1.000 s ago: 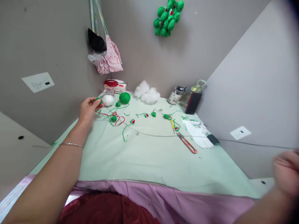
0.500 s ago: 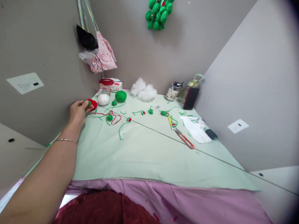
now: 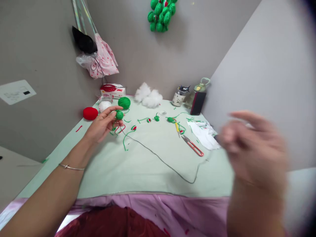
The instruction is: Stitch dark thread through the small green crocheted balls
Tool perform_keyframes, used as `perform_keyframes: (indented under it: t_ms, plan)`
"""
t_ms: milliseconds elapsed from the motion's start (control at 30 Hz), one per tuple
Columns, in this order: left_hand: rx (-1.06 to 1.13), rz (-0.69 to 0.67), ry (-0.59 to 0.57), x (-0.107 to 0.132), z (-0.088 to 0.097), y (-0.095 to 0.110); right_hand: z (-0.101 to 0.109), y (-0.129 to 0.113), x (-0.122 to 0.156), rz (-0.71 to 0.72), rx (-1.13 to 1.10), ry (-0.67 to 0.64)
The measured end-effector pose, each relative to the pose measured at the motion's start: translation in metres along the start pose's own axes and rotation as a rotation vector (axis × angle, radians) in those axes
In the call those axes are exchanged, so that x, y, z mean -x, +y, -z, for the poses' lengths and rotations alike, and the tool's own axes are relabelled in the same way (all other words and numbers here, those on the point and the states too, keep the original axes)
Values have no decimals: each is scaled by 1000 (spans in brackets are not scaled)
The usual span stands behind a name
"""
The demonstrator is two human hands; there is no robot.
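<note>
My left hand [image 3: 106,121] is closed around a small round green crocheted piece [image 3: 119,115], held above the table's left side. A dark thread [image 3: 158,154] runs from near this hand across the table and loops toward the right. My right hand [image 3: 254,148] is raised at the right, smeared by motion, so what its fingers hold cannot be made out. Beside my left wrist lies a red yarn ball [image 3: 90,113]. Behind the fingers are a green yarn ball [image 3: 124,103] and a white ball [image 3: 105,106].
Several small green-and-red crocheted pieces [image 3: 133,128] lie across the table [image 3: 138,177]. Orange thread snips [image 3: 193,145], a yellow-handled tool [image 3: 177,128] and white tissue [image 3: 203,136] are at right. White stuffing [image 3: 149,96], a pen holder [image 3: 179,96] and a phone [image 3: 198,103] stand behind.
My left hand has moved right, away from the red yarn ball, with the green piece. My right hand has come into view. The dark thread, taut before, now hangs slack.
</note>
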State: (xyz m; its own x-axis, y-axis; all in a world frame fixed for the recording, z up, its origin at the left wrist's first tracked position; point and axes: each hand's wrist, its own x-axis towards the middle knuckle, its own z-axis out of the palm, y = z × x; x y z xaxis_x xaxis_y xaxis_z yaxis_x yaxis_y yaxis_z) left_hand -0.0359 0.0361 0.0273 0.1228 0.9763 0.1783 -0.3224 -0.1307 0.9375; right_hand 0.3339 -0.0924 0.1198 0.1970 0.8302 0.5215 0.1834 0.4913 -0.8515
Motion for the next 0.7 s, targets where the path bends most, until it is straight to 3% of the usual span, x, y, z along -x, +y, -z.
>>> perform_keyframes:
  t_ms: [133,200,267,367,500,600,700]
  plan:
    - [52,71,-69,14,-24,4,-101,37,-19,-249,-150,-393]
    - [28,86,-112,19,-30,5,-134,53,-15,-310,-110,-470]
    - [-36,68,-133,22,-34,5,-154,66,-9,-341,-89,-504]
    - [-192,-5,-103,24,-38,-1,-168,79,-1,-361,-95,-531]
    - [-486,-256,-28,26,-42,-12,-175,89,1,-360,-109,-495]
    - [-617,-422,-56,26,-44,-17,-175,93,-1,-381,-140,-472]
    - [-649,-478,-80,26,-44,-17,-173,97,-4,-448,-220,-532]
